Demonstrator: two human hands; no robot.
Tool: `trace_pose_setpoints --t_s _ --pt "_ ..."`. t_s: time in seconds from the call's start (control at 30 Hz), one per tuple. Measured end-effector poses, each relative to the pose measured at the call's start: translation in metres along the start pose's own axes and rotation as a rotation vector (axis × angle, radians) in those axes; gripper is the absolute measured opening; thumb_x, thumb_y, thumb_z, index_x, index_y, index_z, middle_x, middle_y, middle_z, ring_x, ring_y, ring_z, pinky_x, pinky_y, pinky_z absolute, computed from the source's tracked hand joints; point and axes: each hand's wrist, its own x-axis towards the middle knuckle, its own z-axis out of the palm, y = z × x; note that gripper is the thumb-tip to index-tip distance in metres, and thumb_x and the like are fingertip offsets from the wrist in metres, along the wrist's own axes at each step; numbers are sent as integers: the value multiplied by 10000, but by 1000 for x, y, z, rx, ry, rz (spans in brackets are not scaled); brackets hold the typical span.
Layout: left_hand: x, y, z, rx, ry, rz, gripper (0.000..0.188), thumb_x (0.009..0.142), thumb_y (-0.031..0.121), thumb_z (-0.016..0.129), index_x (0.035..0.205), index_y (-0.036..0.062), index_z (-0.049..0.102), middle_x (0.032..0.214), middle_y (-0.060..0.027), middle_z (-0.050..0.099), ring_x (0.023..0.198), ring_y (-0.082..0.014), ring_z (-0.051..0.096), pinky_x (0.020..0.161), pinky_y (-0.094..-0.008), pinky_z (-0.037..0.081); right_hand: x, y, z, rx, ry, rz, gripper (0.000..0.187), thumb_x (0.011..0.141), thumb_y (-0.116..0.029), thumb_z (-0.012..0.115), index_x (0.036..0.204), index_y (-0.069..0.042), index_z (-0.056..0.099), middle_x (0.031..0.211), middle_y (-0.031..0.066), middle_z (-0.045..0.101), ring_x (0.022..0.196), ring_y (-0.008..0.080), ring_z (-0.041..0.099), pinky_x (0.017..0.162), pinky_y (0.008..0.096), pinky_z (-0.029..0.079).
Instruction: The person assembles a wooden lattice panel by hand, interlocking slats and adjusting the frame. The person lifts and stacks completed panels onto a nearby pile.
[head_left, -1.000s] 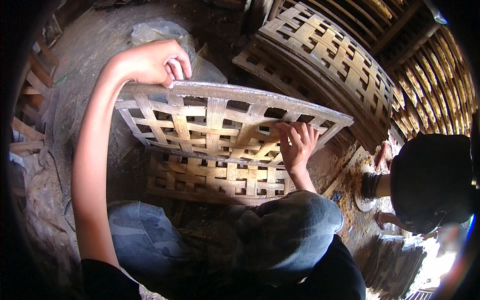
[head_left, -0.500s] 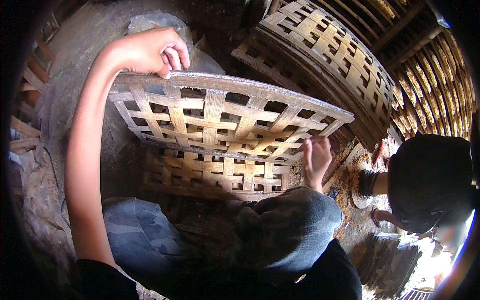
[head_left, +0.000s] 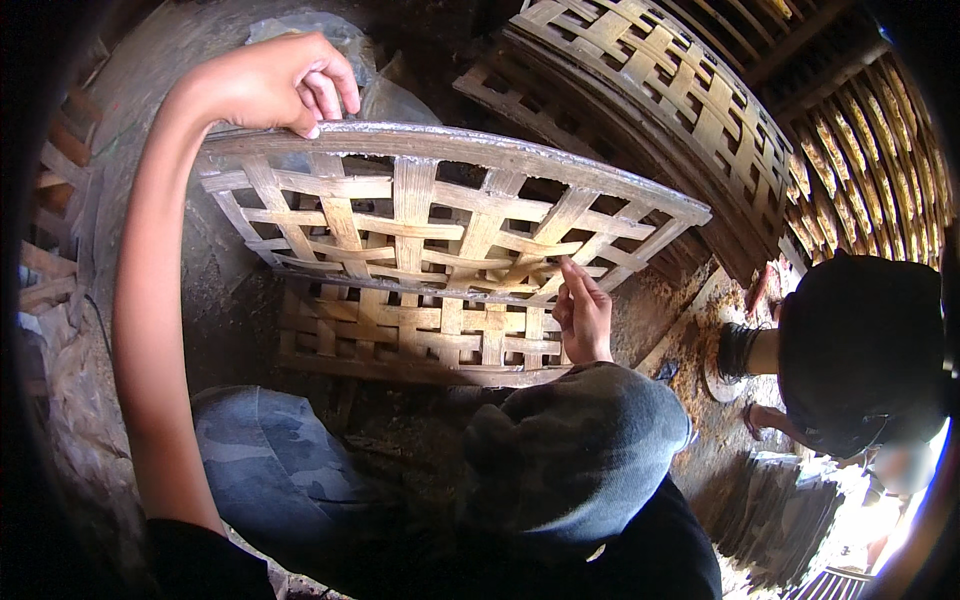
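Note:
My left hand [head_left: 290, 80] grips the upper wooden edge of a woven bamboo panel [head_left: 412, 190], thumb on the near side and fingers curled over the rim. The panel leans up in front of my knees, its frame sloping down toward the right. At its lower right, my right hand [head_left: 585, 318] has its fingertips pressed together against the lattice strips. Whether a strip or something small is pinched there, I cannot make out. A second woven panel [head_left: 450, 342] shows below the first, partly covered by it.
A stack of lattice panels [head_left: 690, 110] lies at the far right, beside ribbed bamboo slats [head_left: 870, 170]. Another person in dark clothing [head_left: 860, 350] is close on my right. Dark flat pieces [head_left: 775, 515] are piled nearer. Plastic sheeting [head_left: 335, 40] lies behind the panel.
My right hand has moved left from beside the panel's right edge onto its lattice, fingers now together. My left hand still holds the top edge; the view has shifted slightly.

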Motion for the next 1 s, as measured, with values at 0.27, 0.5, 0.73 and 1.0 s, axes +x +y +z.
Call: trace_pose_setpoints --t_s 0.27,0.5,0.73,1.0 --pt "-1 0 1 4 -9 -9 347 701 -103 635 1022 27 620 938 -130 662 857 -191 648 736 -312 520 6 1 7 266 -42 127 138 890 -120 584 1010 -53 588 607 -39 464 432 18 321 378 165 236" --pt "-2 -10 2 -2 27 21 327 711 -97 637 1013 28 623 927 -121 655 881 -191 640 758 -314 526 7 17 -13 -844 108 -576 128 820 -123 628 878 -18 669 521 -6 535 471 42 477 445 222 380" --pt "-1 -13 2 24 40 27 329 710 -95 634 1018 20 616 930 -125 654 887 -197 640 759 -321 530 3 30 -13 -317 17 47 245 845 -169 646 1031 -10 651 535 -16 510 422 44 428 388 205 319" --pt "2 -10 4 19 39 -17 339 710 -91 634 1026 30 615 942 -125 652 895 -200 639 760 -327 531 9 33 -6 80 -8 216 146 874 -170 634 1003 -106 608 595 -59 431 447 19 317 407 172 237"
